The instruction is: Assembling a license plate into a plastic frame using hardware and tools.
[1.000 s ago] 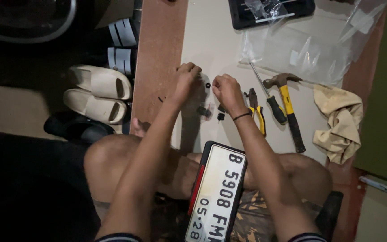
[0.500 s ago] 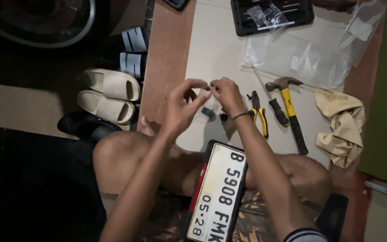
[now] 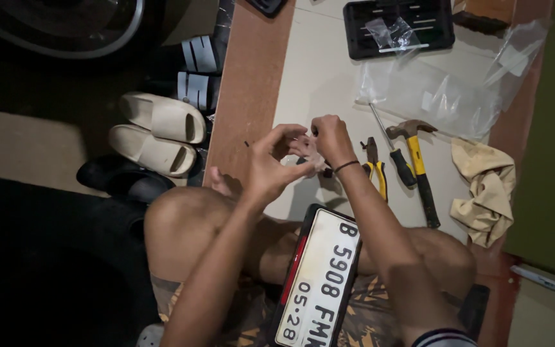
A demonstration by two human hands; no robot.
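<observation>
Now left hand [image 3: 270, 164] nearer right hand [image 3: 330, 138]

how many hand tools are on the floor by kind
hammer: 1
screwdriver: 1
pliers: 1
total: 3

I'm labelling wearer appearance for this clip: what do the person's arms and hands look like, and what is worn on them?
Both arms are bare from wrist to upper arm. The right hand has a thin dark band around its wrist. The left hand wears nothing visible. A dark sleeve edge with pale stripes shows at the right upper arm.
</observation>
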